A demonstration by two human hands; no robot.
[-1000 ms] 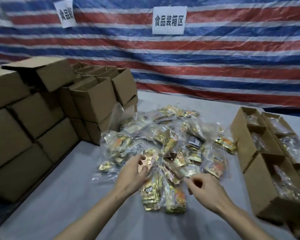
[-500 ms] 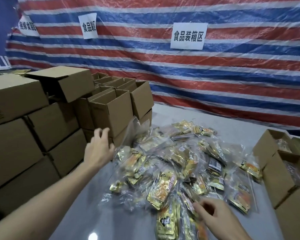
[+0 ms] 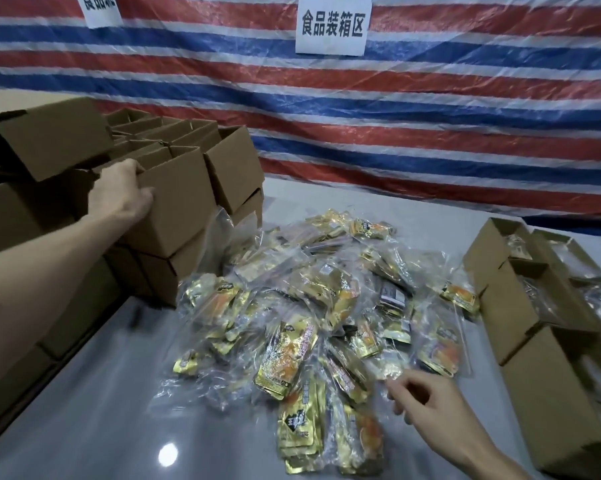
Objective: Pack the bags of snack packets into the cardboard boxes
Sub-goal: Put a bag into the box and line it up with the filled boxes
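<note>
Two hands showed: the left hand [image 3: 120,194] and the right hand [image 3: 427,401]. On the bench [image 3: 84,427] lay one heap of clear bags of snack packets [image 3: 302,313], too many and too overlapped to count. At the right stood about six open cardboard boxes [image 3: 520,306] in two rows, partly cut off by the frame edge; at the left a stack of empty cardboard boxes [image 3: 174,202] numbered more than ten, the exact count unclear, and two white paper signs [image 3: 332,26] hung on one striped tarpaulin [image 3: 465,109].
</note>
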